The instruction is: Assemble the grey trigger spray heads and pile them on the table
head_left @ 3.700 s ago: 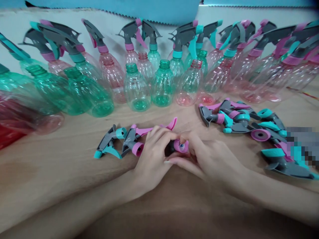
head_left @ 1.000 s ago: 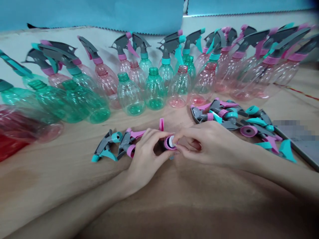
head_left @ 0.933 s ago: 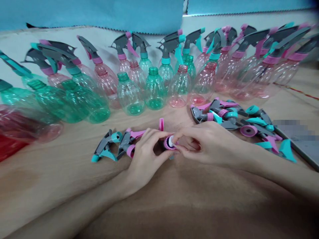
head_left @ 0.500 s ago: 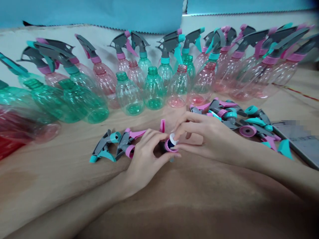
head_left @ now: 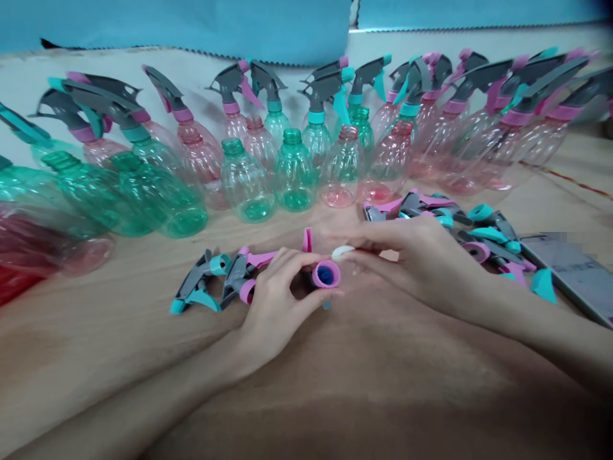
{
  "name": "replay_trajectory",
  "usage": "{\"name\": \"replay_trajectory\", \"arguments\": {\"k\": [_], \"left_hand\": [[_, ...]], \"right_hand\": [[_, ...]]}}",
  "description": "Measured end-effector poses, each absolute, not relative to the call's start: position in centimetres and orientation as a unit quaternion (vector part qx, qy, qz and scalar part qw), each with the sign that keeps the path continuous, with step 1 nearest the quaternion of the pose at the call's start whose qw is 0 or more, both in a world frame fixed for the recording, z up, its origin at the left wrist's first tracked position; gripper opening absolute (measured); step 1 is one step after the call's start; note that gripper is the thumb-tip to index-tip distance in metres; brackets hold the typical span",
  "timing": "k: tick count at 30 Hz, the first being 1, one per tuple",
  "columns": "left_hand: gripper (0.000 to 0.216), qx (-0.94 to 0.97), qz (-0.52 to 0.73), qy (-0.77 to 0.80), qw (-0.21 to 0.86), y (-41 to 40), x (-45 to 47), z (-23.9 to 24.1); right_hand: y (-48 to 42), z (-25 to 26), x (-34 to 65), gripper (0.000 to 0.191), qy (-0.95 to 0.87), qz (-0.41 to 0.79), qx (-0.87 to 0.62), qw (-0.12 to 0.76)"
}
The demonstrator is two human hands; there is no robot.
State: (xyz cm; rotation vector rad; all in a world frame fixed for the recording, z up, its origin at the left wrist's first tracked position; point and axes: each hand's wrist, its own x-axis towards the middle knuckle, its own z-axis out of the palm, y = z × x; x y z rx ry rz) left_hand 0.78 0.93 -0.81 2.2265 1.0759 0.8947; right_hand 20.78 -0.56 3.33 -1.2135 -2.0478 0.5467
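While the right hand (head_left: pixel 412 259) pinches: a white disc (head_left: pixel 343 253), just right of the sprayer head (head_left: pixel 326 275).
Left hand (head_left: pixel 275 297): pinching it at the pink collar (head_left: pixel 337 275).
White disc: could slip to the wooden table (head_left: pixel 383 383) should that fingertip hold loosen.

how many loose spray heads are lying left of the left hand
2: a teal-and-gray head farthest left, and a pink-and-gray head beside the left hand. Another could be hidden behind that hand.
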Motion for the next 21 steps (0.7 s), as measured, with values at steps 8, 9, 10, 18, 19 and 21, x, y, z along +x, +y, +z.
{"name": "replay_trajectory", "arguments": {"k": [8, 9, 10, 18, 19, 21], "left_hand": [[0.028, 0.814, 0.337, 0.396, 0.257, 0.8, 0.8, -0.8], [0.028, 0.815, 0.337, 0.396, 0.257, 0.8, 0.8, -0.8], [0.028, 0.815, 0.337, 0.395, 0.257, 0.9, 0.8, -0.9], [0.028, 0.806, 0.336, 0.403, 0.275, 0.9, 0.8, -1.0], [0.029, 0.802, 0.337, 0.405, 0.28, 0.9, 0.7, -1.1], [0.032, 0.797, 0.34, 0.411, 0.283, 0.9, 0.7, -1.2]], "right_hand": [[-0.9, 3.5, 20.6, 0.014, -0.753, 0.216, -0.494, 0.378], [-1.0, 3.5, 20.5, 0.015, -0.75, 0.218, -0.491, 0.387], [-1.1, 3.4, 20.3, 0.014, -0.748, 0.221, -0.485, 0.395], [-1.4, 1.7, 20.2, 0.02, -0.834, 0.084, -0.429, 0.337], [-1.5, 1.8, 20.2, 0.025, -0.842, 0.079, -0.43, 0.315], [-1.5, 2.2, 20.3, 0.037, -0.856, 0.08, -0.434, 0.27]]}}
